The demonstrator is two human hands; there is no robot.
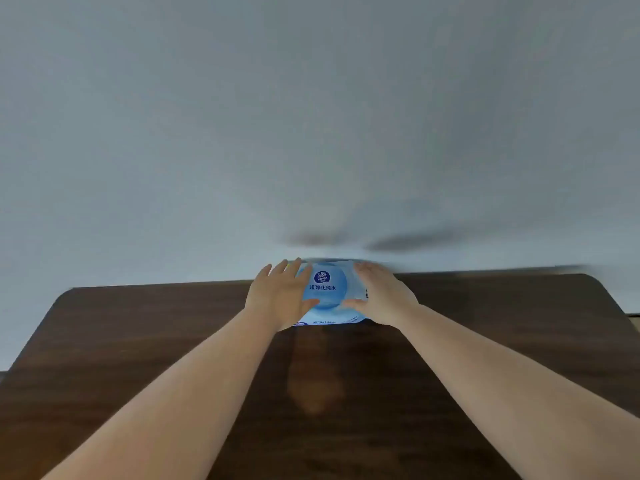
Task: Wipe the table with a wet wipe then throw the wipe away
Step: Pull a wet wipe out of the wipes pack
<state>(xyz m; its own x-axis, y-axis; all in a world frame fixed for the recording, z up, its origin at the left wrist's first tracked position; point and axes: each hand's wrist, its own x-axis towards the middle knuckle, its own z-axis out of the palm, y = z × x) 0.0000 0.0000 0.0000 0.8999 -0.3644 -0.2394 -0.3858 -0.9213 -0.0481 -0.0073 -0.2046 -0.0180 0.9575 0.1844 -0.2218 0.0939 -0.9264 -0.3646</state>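
A blue and white pack of wet wipes (327, 289) lies at the far edge of a dark brown wooden table (138, 341), against the wall. My left hand (280, 296) rests on the pack's left side with fingers spread and the thumb across its front. My right hand (381, 296) lies on the pack's right side, thumb pointing inward near the round blue lid. Both arms stretch forward over the table. No loose wipe shows. The pack's sides are hidden under my hands.
A plain pale grey wall (311, 133) rises right behind the table's far edge. The table has rounded far corners at left (69, 292) and right (595, 278). A strip of lighter floor (635, 318) shows at the far right.
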